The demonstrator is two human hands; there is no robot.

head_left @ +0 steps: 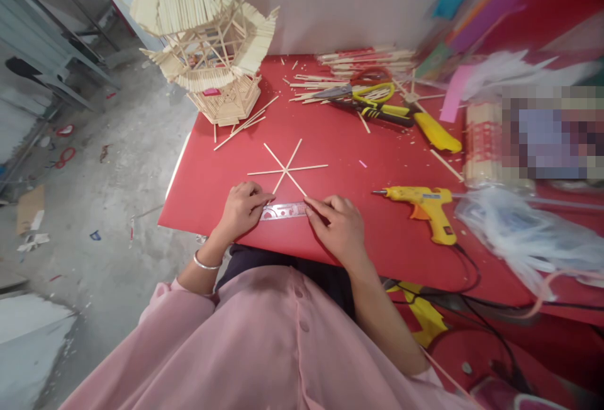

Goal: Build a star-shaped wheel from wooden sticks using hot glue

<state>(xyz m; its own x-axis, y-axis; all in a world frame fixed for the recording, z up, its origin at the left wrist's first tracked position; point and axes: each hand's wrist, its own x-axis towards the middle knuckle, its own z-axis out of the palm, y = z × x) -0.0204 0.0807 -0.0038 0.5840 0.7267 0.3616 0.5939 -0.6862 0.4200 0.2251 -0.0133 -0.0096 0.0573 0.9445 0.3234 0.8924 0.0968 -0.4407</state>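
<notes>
A six-armed star of thin wooden sticks (pixel 285 170) lies flat on the red table (pixel 212 202). Just in front of it is a short clear ruler (pixel 283 211) with pink and red printing, along the tips of the star's two near arms. My left hand (pixel 244 209) is closed on the ruler's left end, its fingertips by the near left stick tip. At the other end, my right hand (pixel 338 224) pinches the ruler, with its index finger touching the near right stick tip. The fingers cover both ruler ends.
At the back left stands a stick-built pagoda model (pixel 207 39). A yellow glue gun (pixel 427 205) lies right of my right hand, its cord trailing off the front edge. Pliers (pixel 377 111), a yellow-handled cutter (pixel 436 132), loose sticks (pixel 363 61) and plastic bags (pixel 523 227) lie beyond.
</notes>
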